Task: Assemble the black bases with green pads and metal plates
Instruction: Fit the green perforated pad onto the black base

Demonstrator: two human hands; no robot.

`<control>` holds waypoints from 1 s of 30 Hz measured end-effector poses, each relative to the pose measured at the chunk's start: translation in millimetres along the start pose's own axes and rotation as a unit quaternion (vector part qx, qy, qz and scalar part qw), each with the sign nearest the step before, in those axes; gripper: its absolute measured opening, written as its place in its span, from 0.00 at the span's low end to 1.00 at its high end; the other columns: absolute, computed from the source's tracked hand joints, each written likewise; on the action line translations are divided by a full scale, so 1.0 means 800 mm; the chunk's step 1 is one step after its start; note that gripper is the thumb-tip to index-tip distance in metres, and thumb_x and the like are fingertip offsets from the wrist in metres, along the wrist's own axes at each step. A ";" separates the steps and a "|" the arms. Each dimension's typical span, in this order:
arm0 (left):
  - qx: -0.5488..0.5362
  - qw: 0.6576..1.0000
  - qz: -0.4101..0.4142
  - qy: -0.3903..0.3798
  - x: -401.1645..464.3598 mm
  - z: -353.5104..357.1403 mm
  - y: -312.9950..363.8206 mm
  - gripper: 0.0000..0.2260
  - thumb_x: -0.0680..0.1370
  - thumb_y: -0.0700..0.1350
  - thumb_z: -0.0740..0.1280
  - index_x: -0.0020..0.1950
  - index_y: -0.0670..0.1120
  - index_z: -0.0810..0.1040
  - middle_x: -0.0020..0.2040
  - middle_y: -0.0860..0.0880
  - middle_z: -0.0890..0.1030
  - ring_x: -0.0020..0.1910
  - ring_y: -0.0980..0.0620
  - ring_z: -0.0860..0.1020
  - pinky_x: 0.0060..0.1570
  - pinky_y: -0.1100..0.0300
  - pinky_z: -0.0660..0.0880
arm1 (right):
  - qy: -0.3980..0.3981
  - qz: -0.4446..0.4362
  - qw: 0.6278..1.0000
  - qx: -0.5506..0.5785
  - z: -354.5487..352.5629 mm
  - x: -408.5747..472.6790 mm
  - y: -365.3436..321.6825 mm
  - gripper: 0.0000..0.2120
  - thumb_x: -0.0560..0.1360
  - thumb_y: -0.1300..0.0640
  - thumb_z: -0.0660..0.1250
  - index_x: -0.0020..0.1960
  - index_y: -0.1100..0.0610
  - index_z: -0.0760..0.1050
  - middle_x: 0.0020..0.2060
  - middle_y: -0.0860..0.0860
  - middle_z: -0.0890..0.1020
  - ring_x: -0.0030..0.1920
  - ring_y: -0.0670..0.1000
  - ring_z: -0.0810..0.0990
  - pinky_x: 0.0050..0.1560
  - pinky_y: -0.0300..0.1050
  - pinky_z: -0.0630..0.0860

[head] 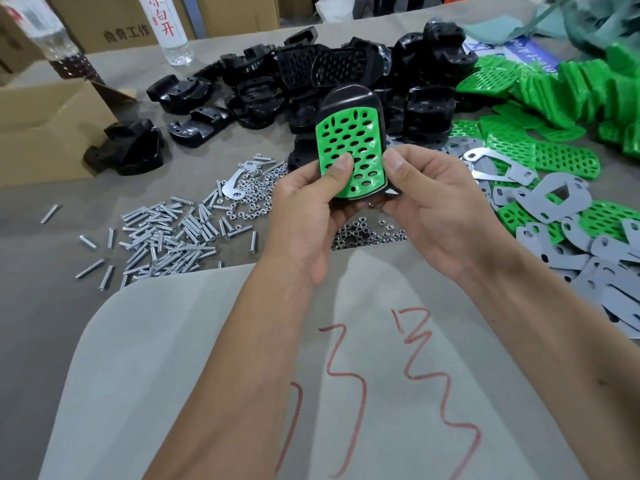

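Observation:
A black base point(349, 97) stands upright in mid-air above the table, with a perforated green pad point(356, 136) seated on its face. My left hand point(308, 209) grips its lower left side, thumb pressing on the pad. My right hand point(433, 199) grips the lower right edge, thumb on the pad's rim. More black bases point(263, 88) are heaped behind. Green pads point(568, 88) are piled at the right, grey metal plates point(561, 199) below them.
Screws point(166, 233) and small nuts point(252, 195) are scattered left of my hands. A cardboard box point(41, 133) stands at the far left, with a clear bottle point(166, 26) behind. A pale sheet with red marks point(346, 375) lies under my forearms.

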State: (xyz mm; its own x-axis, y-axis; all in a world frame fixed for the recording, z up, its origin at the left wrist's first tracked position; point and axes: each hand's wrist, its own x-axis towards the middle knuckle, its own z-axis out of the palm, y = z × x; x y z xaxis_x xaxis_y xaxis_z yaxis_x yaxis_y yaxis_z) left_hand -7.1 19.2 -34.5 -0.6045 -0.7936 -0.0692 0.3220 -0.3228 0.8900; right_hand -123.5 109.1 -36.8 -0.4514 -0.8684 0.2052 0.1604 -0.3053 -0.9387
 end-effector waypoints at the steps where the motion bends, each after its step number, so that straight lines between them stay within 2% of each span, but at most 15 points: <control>1: -0.005 1.000 0.001 0.002 0.000 0.001 0.000 0.07 0.82 0.40 0.68 0.56 0.39 0.84 0.48 0.44 0.87 0.44 0.49 0.86 0.43 0.59 0.82 | 0.005 0.000 1.000 0.007 0.001 0.000 0.000 0.13 0.86 0.62 0.58 0.59 0.70 0.77 0.57 0.67 0.82 0.56 0.61 0.81 0.62 0.61 0.77; 6: -0.014 1.000 0.013 0.001 -0.002 0.001 -0.003 0.06 0.82 0.39 0.67 0.53 0.41 0.84 0.45 0.47 0.87 0.41 0.52 0.85 0.39 0.61 0.80 | 0.017 -0.006 1.000 -0.003 0.006 0.000 0.001 0.13 0.86 0.64 0.56 0.59 0.72 0.75 0.57 0.73 0.79 0.55 0.63 0.79 0.62 0.65 0.75; 8: -0.010 1.000 0.023 -0.004 -0.003 0.000 -0.004 0.06 0.83 0.38 0.66 0.53 0.41 0.83 0.45 0.47 0.87 0.42 0.52 0.85 0.40 0.61 0.80 | 0.016 0.001 1.000 -0.001 0.006 -0.001 0.000 0.14 0.86 0.64 0.56 0.61 0.74 0.74 0.60 0.77 0.76 0.56 0.64 0.78 0.64 0.69 0.73; 10: 0.014 0.999 0.046 0.000 -0.005 0.002 -0.006 0.05 0.83 0.38 0.67 0.54 0.41 0.83 0.44 0.48 0.87 0.41 0.52 0.85 0.40 0.62 0.80 | 0.018 0.017 1.000 0.009 0.003 -0.002 0.000 0.15 0.86 0.63 0.56 0.62 0.75 0.73 0.63 0.77 0.75 0.58 0.66 0.78 0.67 0.73 0.70; 14: 0.094 0.990 0.092 0.056 -0.006 0.008 -0.014 0.03 0.82 0.38 0.69 0.53 0.41 0.83 0.46 0.45 0.87 0.42 0.51 0.86 0.39 0.60 0.81 | 0.029 0.042 0.998 0.022 0.001 -0.004 0.001 0.16 0.86 0.61 0.57 0.65 0.73 0.75 0.64 0.69 0.80 0.65 0.68 0.79 0.70 0.64 0.74; 18: 0.043 0.997 0.036 0.052 -0.004 0.005 -0.010 0.04 0.81 0.38 0.69 0.52 0.41 0.84 0.43 0.46 0.87 0.40 0.52 0.85 0.39 0.59 0.81 | 0.016 0.032 0.999 -0.004 0.004 -0.005 -0.001 0.11 0.84 0.64 0.61 0.59 0.70 0.78 0.58 0.71 0.81 0.56 0.62 0.81 0.66 0.62 0.76; 20: 0.029 0.999 0.015 0.030 -0.004 0.003 -0.006 0.04 0.81 0.37 0.69 0.51 0.41 0.84 0.42 0.47 0.87 0.40 0.52 0.85 0.39 0.59 0.81 | 0.011 0.021 1.000 -0.016 0.004 -0.005 -0.001 0.10 0.83 0.65 0.61 0.57 0.68 0.79 0.54 0.69 0.82 0.54 0.61 0.82 0.64 0.61 0.78; 22: 0.023 1.000 0.002 0.008 -0.003 0.000 -0.003 0.04 0.80 0.38 0.69 0.51 0.42 0.84 0.43 0.47 0.87 0.40 0.52 0.85 0.41 0.58 0.82 | 0.006 0.011 1.000 -0.026 0.002 -0.005 -0.002 0.11 0.84 0.64 0.61 0.58 0.68 0.79 0.55 0.67 0.83 0.54 0.62 0.83 0.62 0.60 0.79; 25: 0.022 0.999 -0.021 -0.021 -0.001 -0.006 0.003 0.05 0.80 0.39 0.69 0.54 0.41 0.84 0.47 0.45 0.87 0.43 0.51 0.85 0.46 0.57 0.83 | 0.009 -0.007 0.999 -0.031 -0.001 -0.005 -0.002 0.13 0.83 0.63 0.62 0.61 0.71 0.77 0.58 0.71 0.82 0.58 0.69 0.82 0.63 0.66 0.78; 27: 0.019 0.999 -0.033 -0.033 0.001 -0.008 0.004 0.07 0.80 0.40 0.69 0.55 0.40 0.84 0.49 0.44 0.87 0.45 0.50 0.86 0.45 0.58 0.83 | 0.026 -0.021 0.998 -0.050 -0.002 -0.003 0.000 0.13 0.83 0.63 0.62 0.61 0.71 0.78 0.56 0.71 0.83 0.58 0.72 0.82 0.62 0.68 0.79; 30: 0.016 0.999 -0.037 -0.017 0.001 -0.008 0.004 0.11 0.80 0.42 0.70 0.58 0.36 0.82 0.52 0.42 0.87 0.49 0.46 0.87 0.49 0.56 0.84 | 0.074 -0.041 0.992 -0.098 0.000 0.001 0.004 0.10 0.84 0.65 0.62 0.59 0.67 0.81 0.53 0.65 0.86 0.55 0.67 0.85 0.60 0.67 0.80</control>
State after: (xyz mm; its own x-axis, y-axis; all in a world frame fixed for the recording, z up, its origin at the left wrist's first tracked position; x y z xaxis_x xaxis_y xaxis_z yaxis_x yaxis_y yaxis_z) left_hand -1.8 14.2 -34.3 -0.6499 -0.7504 -0.1206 0.2519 -0.3624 0.8974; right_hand -123.3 107.7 -39.7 -0.5822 -0.7724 0.2540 -0.0490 -0.2785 -0.9592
